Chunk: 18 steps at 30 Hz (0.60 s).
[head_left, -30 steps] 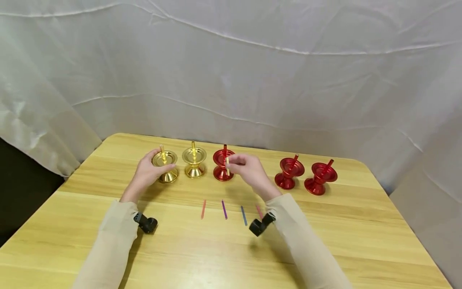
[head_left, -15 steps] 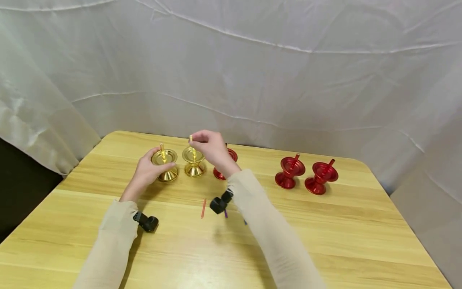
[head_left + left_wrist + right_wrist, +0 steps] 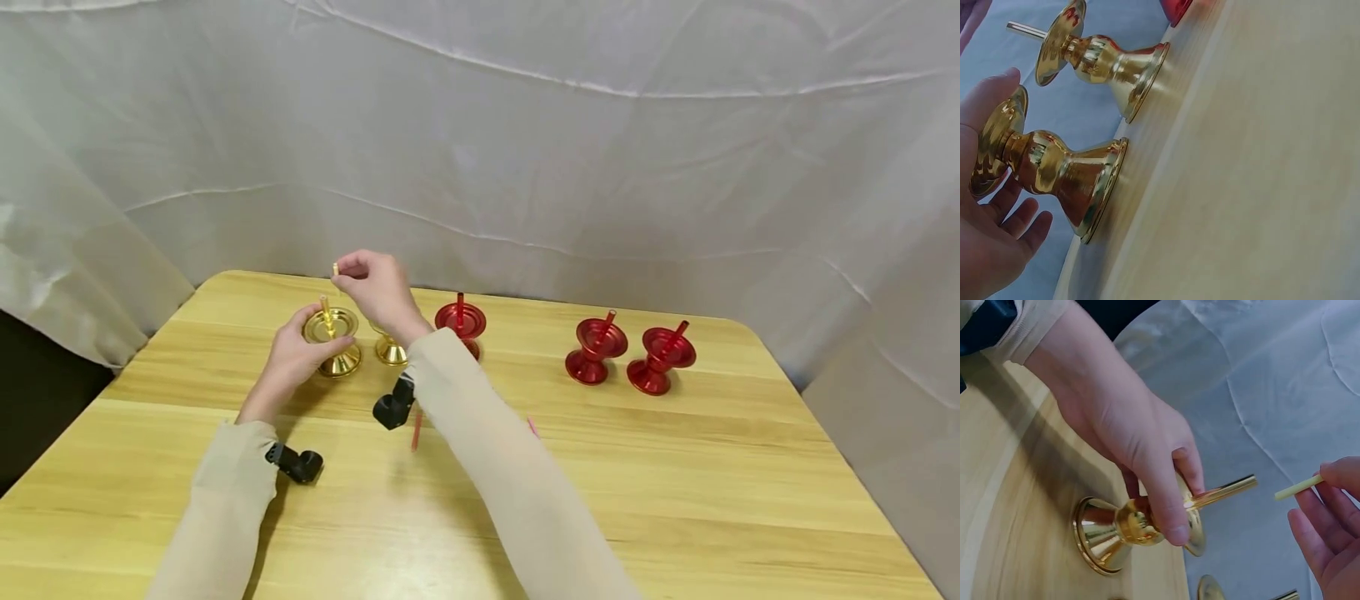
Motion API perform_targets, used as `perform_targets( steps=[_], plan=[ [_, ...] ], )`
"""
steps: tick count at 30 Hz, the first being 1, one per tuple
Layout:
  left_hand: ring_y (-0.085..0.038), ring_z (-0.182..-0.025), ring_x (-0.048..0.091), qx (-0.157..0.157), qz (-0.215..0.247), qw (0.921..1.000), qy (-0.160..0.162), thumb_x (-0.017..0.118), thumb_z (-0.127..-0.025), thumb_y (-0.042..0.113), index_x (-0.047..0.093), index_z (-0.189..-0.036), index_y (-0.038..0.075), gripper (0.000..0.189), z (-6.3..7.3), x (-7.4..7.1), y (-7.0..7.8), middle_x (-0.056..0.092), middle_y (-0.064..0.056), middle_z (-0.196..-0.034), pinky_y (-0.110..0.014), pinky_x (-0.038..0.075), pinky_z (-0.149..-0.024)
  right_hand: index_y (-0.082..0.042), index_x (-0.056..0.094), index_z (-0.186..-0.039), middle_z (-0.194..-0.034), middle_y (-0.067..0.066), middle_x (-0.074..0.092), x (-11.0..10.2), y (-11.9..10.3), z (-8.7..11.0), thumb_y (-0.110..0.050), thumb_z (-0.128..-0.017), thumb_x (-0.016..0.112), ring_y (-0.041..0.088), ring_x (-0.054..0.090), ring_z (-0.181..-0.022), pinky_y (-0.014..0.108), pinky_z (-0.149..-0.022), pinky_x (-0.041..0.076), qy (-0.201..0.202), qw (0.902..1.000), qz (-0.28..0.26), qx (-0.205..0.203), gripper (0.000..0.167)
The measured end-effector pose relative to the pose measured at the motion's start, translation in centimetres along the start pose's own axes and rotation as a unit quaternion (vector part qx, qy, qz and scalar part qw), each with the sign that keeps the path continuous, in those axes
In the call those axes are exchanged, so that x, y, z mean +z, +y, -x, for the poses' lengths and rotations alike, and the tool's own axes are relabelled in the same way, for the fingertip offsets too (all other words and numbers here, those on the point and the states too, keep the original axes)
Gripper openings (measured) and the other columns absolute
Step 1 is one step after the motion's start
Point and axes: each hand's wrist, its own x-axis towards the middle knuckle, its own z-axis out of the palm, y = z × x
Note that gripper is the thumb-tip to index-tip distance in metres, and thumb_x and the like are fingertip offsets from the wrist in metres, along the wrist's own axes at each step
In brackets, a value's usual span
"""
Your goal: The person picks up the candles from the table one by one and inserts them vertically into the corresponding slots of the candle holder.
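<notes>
My left hand (image 3: 288, 358) grips the upper dish of the leftmost gold candle holder (image 3: 1085, 187), thumb on one side and fingers on the other. Its base stands on the table. From the dish rises a slim gold tube (image 3: 1225, 490). Up and to the right of that tube, my right hand (image 3: 382, 292) pinches a thin pale yellow candle (image 3: 1297, 487) between thumb and fingers. In the right wrist view the candle's lower end points at the tube's tip, with a gap between them. Partly behind the right wrist stands a second gold candle holder (image 3: 1094, 59).
A red candle holder (image 3: 461, 321) stands past the right forearm. Farther right are two more red holders (image 3: 588, 367). On the table lie a salmon candle (image 3: 416, 432) and a pink candle (image 3: 532, 427), partly covered by the right arm. A pale curtain (image 3: 480, 150) hangs behind.
My right hand has moved left with the yellow candle, from the middle red holder past the second gold one to above the leftmost. The left hand keeps its grip.
</notes>
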Motion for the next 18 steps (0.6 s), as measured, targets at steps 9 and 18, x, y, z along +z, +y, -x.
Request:
perform_targets(
  steps=[9, 18],
  plan=[
    [-0.037, -0.122, 0.044, 0.006, 0.011, 0.9999, 0.003, 0.078, -0.082, 0.028, 0.030, -0.147, -0.002, 0.086, 0.0, 0.4, -0.1, 0.042, -0.028, -0.140, -0.048, 0.037, -0.105, 0.001, 0.068, -0.101, -0.092, 0.008, 0.069, 0.7, 0.9, 0.1, -0.005, -0.091, 0.066, 0.011, 0.064, -0.079, 0.017, -0.068, 0.052, 0.023, 0.9981, -0.055, 0.016, 0.012],
    [-0.035, -0.119, 0.045, -0.003, 0.008, 1.0000, -0.002, 0.076, -0.084, 0.029, 0.030, -0.147, -0.002, 0.084, 0.3, 0.3, -0.2, 0.043, -0.026, -0.138, -0.046, 0.039, -0.102, 0.002, 0.069, -0.098, -0.089, 0.007, 0.070, 2.6, 0.9, 0.0, -0.004, -0.090, 0.068, 0.006, 0.063, -0.074, 0.013, -0.066, 0.051, 0.036, 0.9972, -0.065, 0.007, 0.010]
  ],
)
